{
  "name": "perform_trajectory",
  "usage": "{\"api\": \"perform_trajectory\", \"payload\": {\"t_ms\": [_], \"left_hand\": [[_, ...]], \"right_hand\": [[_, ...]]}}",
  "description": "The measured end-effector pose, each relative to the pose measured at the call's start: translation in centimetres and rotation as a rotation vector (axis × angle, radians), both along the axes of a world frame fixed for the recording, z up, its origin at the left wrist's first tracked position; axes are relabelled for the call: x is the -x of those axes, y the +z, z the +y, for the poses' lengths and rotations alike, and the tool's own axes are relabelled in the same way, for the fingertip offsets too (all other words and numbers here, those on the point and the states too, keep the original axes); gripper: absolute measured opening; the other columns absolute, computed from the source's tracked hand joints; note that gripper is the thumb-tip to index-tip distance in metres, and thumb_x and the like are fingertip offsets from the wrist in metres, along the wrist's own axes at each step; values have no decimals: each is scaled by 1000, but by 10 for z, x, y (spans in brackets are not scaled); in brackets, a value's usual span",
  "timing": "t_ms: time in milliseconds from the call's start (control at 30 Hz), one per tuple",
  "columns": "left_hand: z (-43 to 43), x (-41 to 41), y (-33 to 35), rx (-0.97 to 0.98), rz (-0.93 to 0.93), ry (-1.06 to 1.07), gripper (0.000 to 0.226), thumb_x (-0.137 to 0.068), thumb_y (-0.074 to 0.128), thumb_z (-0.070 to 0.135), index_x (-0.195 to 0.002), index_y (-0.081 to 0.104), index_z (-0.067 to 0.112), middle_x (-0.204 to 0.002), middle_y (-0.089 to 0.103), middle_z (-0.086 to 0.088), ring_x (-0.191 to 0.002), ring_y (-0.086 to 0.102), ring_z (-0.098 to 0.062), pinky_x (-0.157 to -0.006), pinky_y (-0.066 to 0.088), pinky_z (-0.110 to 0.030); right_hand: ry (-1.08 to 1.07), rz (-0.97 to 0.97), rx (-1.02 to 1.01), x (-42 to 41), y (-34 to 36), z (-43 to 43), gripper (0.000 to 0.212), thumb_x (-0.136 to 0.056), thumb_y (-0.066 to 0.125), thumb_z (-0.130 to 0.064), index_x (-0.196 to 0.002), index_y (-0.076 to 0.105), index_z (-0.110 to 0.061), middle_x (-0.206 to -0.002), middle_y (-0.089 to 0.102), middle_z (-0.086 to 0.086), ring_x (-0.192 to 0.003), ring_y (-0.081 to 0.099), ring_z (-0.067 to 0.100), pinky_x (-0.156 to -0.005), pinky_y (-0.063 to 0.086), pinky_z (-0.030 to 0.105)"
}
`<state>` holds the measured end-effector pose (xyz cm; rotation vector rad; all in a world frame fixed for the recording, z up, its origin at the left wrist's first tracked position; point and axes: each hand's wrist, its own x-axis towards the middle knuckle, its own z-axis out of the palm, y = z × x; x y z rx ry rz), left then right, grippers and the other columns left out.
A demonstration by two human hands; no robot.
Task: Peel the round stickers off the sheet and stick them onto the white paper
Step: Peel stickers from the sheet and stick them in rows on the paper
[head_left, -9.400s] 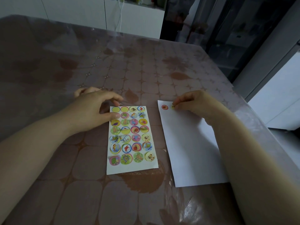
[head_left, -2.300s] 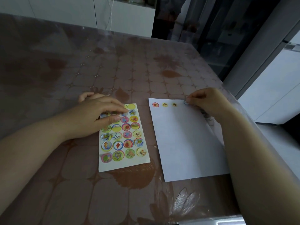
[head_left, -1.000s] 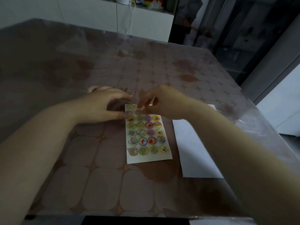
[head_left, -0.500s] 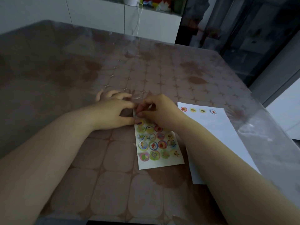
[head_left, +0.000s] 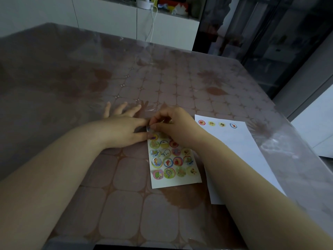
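presently: desk fills the view, brown tile-pattern cloth under a clear glossy cover. white cabinets stand behind it, a white cable hanging down one front; dark glass doors at far right. white paper lies on the desk's right part, its near-left side hidden by the right forearm; four stickers sit in a row along its far edge. sticker sheet lies just left of the paper, top rows covered by both hands. left hand: fingers straight and spread, thumb and forefinger pressing the sheet's left edge. right hand: fingers curled, pinching a round sticker at the sheet's top-left corner; lifted or not, cannot tell. sticker pictures too small to make out.
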<state>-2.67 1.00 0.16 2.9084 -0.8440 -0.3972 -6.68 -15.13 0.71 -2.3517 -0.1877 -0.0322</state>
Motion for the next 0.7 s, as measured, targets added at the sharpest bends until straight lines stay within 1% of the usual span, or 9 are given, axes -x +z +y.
{"api": "perform_trajectory", "payload": {"t_ms": [100, 300, 400, 467, 533, 567, 600, 667, 700], "left_hand": [[-1, 1, 1, 3, 8, 2, 49, -76, 29, 69, -121, 39, 52, -154, -5, 5, -140, -11, -25, -109, -13, -54], [-1, 2, 1, -12, 15, 5, 50, -81, 29, 66, -128, 33, 50, -154, -7, 4, -141, -9, -25, -109, -12, -54], [-1, 2, 0, -8, 21, 7, 50, -81, 29, 66, -129, 32, 50, -154, -7, 4, -141, -8, -25, -109, -12, -53], [-2, 1, -1, 0, 18, 7, 51, -81, 29, 66, -130, 29, 52, -154, -6, 4, -141, -8, -25, -108, -12, -54], [-1, 0, -2, 7, 6, -3, 53, -81, 28, 66, -132, 20, 56, -155, -5, 4, -141, -8, -25, -108, -11, -54], [-1, 0, -2, 10, -1, -9, 53, -81, 28, 66, -132, 16, 57, -155, -4, 3, -141, -8, -25, -108, -11, -55], [0, -1, -3, 16, -9, -16, 53, -81, 28, 66, -132, 14, 58, -155, -3, 3, -141, -8, -26, -108, -11, -55], [1, -1, -4, 32, -29, -31, 53, -82, 29, 64, -132, 14, 57, -155, -2, 2, -140, -9, -25, -108, -12, -55], [1, -1, -4, 41, -44, -41, 53, -83, 29, 63, -133, 14, 57, -155, -2, 2, -140, -9, -24, -108, -13, -55]], "right_hand": [[4, -8, 9, 1, 0, 0, 10, -83, 63, -22, -77, 65, -30, -73, 58, -18, -80, 57, 10, -83, 50, 37], [14, -2, -3, 6, 2, 1, 8, -84, 62, -23, -79, 65, -27, -73, 57, -17, -81, 58, 11, -84, 49, 36], [8, -1, -3, 5, 2, 1, 8, -85, 61, -21, -80, 64, -25, -75, 59, -14, -77, 58, 11, -76, 49, 31], [-46, 13, -139, 5, 4, 1, 12, -86, 60, -17, -76, 61, -24, -79, 65, -6, -69, 57, 10, -65, 48, 24], [-116, -8, -266, 5, 16, -4, 14, -86, 60, -12, -75, 60, -21, -76, 65, -5, -65, 58, 3, -61, 46, 14], [-137, -39, -249, 5, 24, -11, 14, -86, 60, -11, -75, 60, -20, -73, 63, -8, -62, 57, -3, -60, 43, 8], [-163, -48, -217, 6, 34, -20, 12, -85, 62, -12, -76, 62, -20, -72, 62, -9, -59, 55, -7, -58, 41, 6], [-217, 27, -72, 11, 53, -46, 0, -83, 66, -19, -82, 66, -20, -76, 63, -6, -64, 55, -1, -58, 42, 13], [-237, 88, 14, 15, 59, -60, 4, -81, 68, -23, -85, 68, -21, -80, 64, -5, -68, 55, 2, -61, 42, 17]]}}
